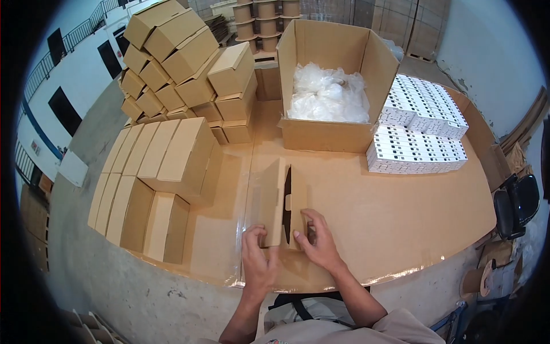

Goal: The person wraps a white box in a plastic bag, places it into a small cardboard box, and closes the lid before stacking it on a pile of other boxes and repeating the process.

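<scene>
A narrow brown cardboard box (271, 200) stands in front of me, with a dark slit along its top and a small tab at the slit. Curled at its near left side is my left hand (259, 264), fingers and thumb against the cardboard. My right hand (322, 243) pinches the right wall, thumb near the slit and fingers on the outer side. What lies inside the box is hidden.
Closed brown boxes (166, 146) stand in rows at the left, with more stacked behind. A large open carton (326, 136) holds clear plastic bags (329, 94). Small white printed boxes (418, 150) are stacked at the right. The cardboard-covered table (412, 212) has a rounded edge.
</scene>
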Available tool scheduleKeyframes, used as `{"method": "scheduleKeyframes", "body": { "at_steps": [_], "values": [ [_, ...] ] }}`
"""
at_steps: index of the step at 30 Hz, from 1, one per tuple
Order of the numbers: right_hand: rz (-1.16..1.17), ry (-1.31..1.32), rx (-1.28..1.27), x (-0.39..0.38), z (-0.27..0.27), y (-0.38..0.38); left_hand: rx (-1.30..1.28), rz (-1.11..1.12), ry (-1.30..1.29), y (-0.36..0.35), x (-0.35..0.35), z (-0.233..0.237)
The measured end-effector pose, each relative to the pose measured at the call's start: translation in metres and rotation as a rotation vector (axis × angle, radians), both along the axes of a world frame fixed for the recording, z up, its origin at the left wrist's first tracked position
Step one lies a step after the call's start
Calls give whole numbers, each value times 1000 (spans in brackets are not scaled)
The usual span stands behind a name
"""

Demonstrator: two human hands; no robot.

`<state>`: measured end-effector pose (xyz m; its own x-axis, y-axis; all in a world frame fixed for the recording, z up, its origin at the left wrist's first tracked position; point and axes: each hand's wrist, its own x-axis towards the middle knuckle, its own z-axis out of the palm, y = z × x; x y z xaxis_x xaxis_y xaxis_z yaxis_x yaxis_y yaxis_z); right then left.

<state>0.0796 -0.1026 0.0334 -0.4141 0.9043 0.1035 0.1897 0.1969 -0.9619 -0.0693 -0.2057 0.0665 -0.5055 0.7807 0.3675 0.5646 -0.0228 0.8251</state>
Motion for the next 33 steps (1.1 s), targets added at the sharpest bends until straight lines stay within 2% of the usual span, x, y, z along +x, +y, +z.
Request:
{"method": "scheduleKeyframes", "body": {
  "at_steps": [1, 4, 7, 10, 13, 16, 19, 20, 21, 23, 25, 27, 30, 33],
  "values": [
    [-5, -32, -11, 2, -6, -1, 33, -4, -58, 0, -5, -2],
    [-11, -113, -136, 7, -4, 4, 129, -13, -828, -2, -12, 2],
    [3, -129, -166, 11, -8, 7, 123, 73, -1300, -5, -21, -30],
    [-1, -135, -157, 10, -11, 8, 132, 43, -1398, -9, -24, -47],
    [-15, -149, -152, 8, -15, 7, 191, 138, -1358, -11, -17, -42],
    [-59, -120, -128, 7, -10, 9, 204, 418, -671, -26, -5, -54],
    [-76, -52, -71, 12, 4, 24, 411, 217, 93, -51, 11, -37],
    [-72, -28, -54, 13, 9, 32, 343, -36, 152, -56, 12, -30],
    [-55, -71, 86, 12, 14, 43, 271, -282, 205, -60, 14, -23],
    [-31, -167, 312, 3, 28, 64, -2, -471, 413, -34, 27, 23],
    [18, -257, 524, -11, 42, 85, -131, -487, 389, 0, 34, 38],
    [83, -359, 711, -22, 52, 108, -176, -366, 494, 29, 37, 40],
    [289, -622, 658, -35, 56, 138, -234, -304, 572, 46, 35, 32],
    [327, -626, 642, -43, 53, 159, -216, -300, 567, 40, 32, 42]
  ]
}}
